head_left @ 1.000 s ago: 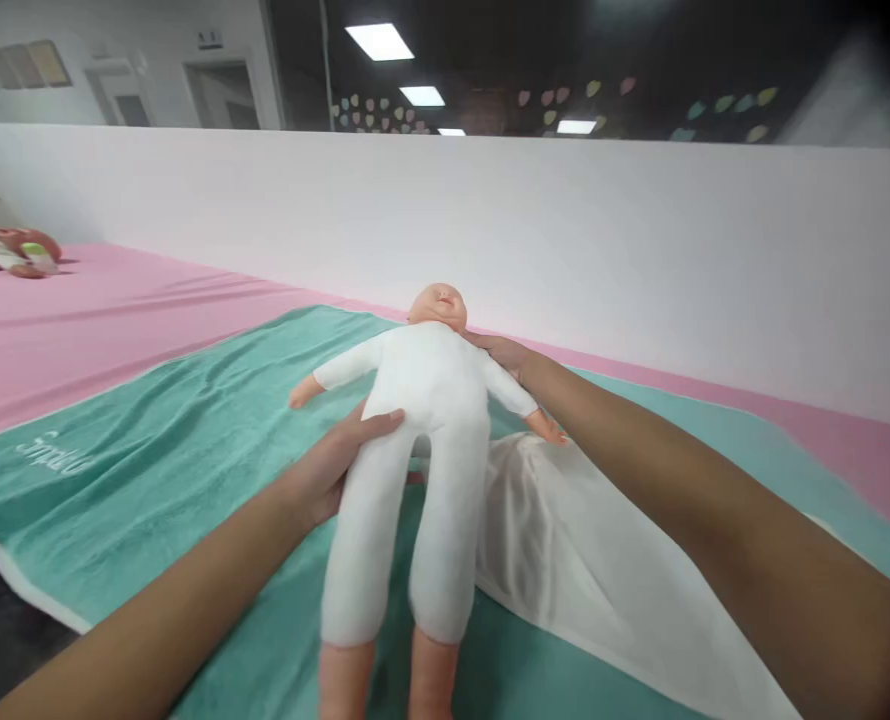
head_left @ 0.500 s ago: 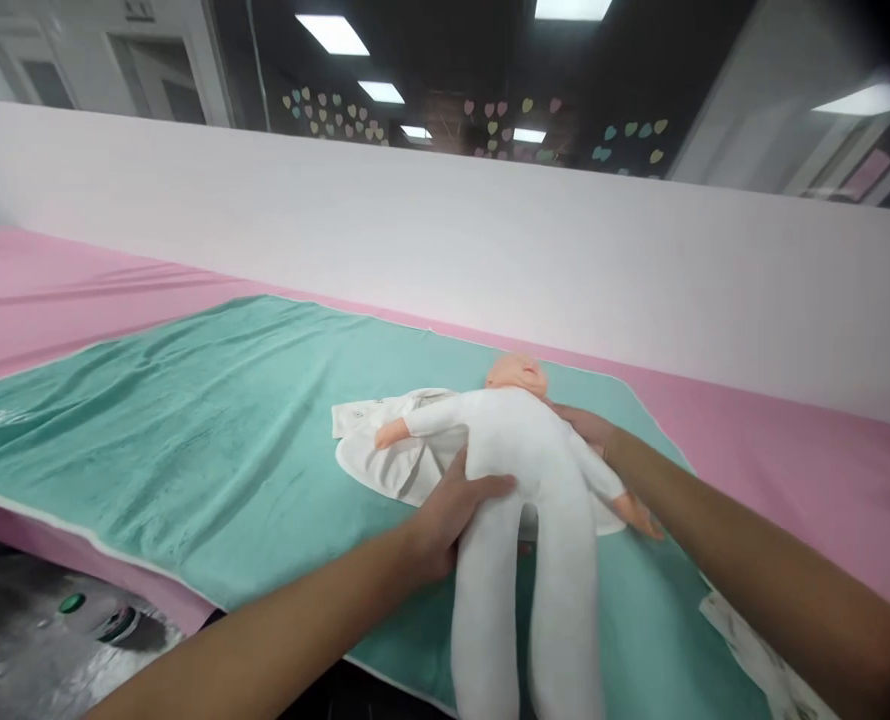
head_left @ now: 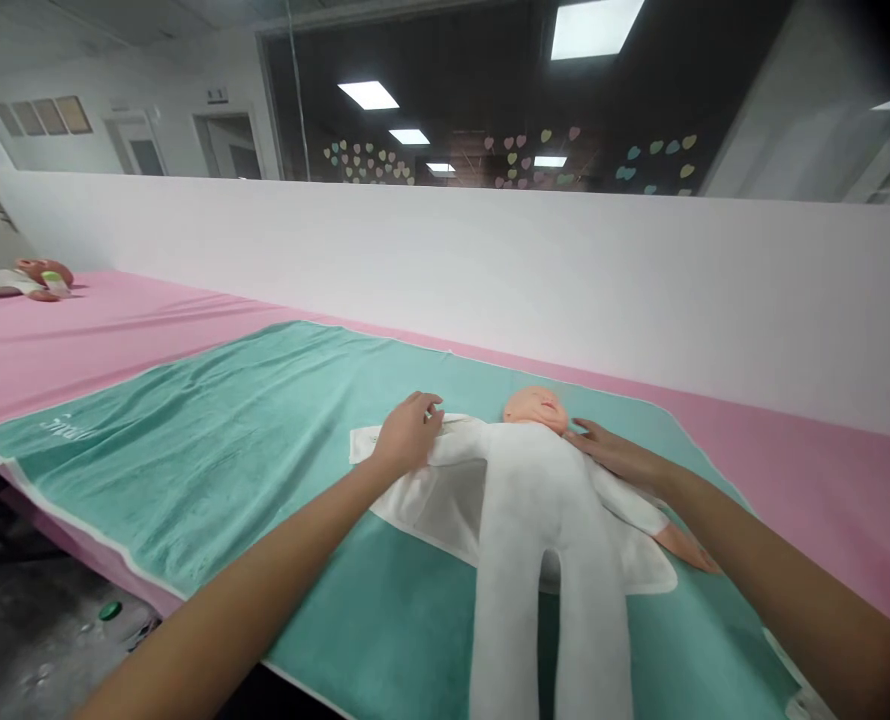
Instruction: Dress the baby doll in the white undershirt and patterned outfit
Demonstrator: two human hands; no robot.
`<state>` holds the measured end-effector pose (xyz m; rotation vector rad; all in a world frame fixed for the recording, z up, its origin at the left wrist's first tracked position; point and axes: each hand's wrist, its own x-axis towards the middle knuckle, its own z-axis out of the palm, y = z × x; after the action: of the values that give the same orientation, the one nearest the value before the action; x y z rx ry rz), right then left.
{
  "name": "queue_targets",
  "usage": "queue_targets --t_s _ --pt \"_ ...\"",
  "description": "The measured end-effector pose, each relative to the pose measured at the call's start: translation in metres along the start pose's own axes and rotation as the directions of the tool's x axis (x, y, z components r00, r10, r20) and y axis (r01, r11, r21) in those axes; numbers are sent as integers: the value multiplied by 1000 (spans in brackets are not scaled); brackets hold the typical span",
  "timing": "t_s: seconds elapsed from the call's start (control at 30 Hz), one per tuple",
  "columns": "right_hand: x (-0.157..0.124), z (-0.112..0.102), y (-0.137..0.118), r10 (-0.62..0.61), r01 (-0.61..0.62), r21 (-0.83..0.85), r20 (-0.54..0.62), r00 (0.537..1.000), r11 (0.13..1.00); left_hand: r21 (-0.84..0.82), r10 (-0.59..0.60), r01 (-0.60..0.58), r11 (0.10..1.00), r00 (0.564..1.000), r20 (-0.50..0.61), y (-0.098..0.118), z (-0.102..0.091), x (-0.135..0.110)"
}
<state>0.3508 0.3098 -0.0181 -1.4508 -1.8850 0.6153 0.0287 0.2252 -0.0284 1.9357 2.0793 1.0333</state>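
A baby doll (head_left: pixel 527 480) lies on its back, its soft white body toward me and its pinkish head (head_left: pixel 533 407) away. Beneath its upper part is a spread white baby garment (head_left: pixel 445 505). My left hand (head_left: pixel 409 435) is over the doll's arm on the left, fingers loosely bent and a gap by the thumb; it hides the doll's hand there. At the doll's shoulder and neck on the right, my right hand (head_left: pixel 617 458) lies with fingers stretched out and apart. The doll's other hand (head_left: pixel 686 547) shows below my right wrist.
A green towel (head_left: pixel 265 430) with a white edge covers the pink bed surface (head_left: pixel 827 470). Another doll (head_left: pixel 44 278) lies at the far left. A white wall (head_left: pixel 415 260) with a window above runs behind. A green-capped bottle (head_left: pixel 111 610) is on the floor.
My left hand has left the doll's waist and moved up and left to its arm. The right hand stays by the shoulder, more of it showing. The view has tilted up and turned left.
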Motion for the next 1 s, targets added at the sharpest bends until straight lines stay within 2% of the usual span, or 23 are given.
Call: queue_targets --t_s 0.07,0.1,0.13,0.17,0.2,0.23,0.27,0.33,0.37,0.4,0.47,0.53,0.6,0.63,0.7,0.87,0.93,1.0 --pt "-1 3 -8 60 -73 -102 -124 990 992 61 -56 54 997 998 33 -30 -2 20" --pt "-4 7 -18 31 -64 -148 -218 975 987 77 -84 79 994 995 59 -44 -2 26" --pt "-10 14 -30 -46 -13 -191 -300 953 981 87 -103 95 992 991 85 -55 -1 29" --pt "-17 23 -45 -157 79 -236 -330 931 969 97 -116 106 990 987 112 -64 0 30" --pt "-25 34 -61 -265 198 -260 -254 930 945 104 -124 110 989 983 138 -71 2 29" --pt "-31 47 -78 -376 330 -278 -129 918 902 106 -124 108 988 979 160 -75 3 28" --pt "-36 62 -95 -472 463 -295 47 881 836 105 -119 102 989 977 177 -77 5 27" --pt "-39 92 -122 -537 656 -305 392 747 691 91 -101 84 992 975 197 -78 8 24" --pt "-37 106 -132 -528 711 -318 497 689 628 76 -90 76 994 974 206 -78 9 23" --pt "-33 118 -138 -509 740 -344 558 656 578 53 -81 71 996 973 215 -78 11 22" --pt "-23 136 -144 -469 754 -403 603 645 518 -19 -66 72 997 973 220 -78 12 22" --pt "-14 144 -145 -435 758 -398 640 633 517 -121 -55 81 989 978 202 -77 12 22" --pt "-9 144 -145 -397 757 -342 690 605 557 -237 -57 97 967 984 170 -76 11 22" --pt "-7 143 -146 -373 745 -327 707 601 581 -294 -67 111 949 986 154 -75 10 22" --pt "-5 138 -147 -320 702 -351 704 634 619 -398 -115 155 904 986 122 -74 7 21" --pt "4 129 -149 -236 579 -517 583 777 630 -585 -265 260 768 961 79 -71 -6 17" --pt "8 131 -150 -194 545 -585 555 809 601 -649 -239 250 718 965 107 -65 -10 14" --pt "9 138 -152 -168 538 -618 554 815 573 -703 -181 220 676 975 130 -55 -10 11"
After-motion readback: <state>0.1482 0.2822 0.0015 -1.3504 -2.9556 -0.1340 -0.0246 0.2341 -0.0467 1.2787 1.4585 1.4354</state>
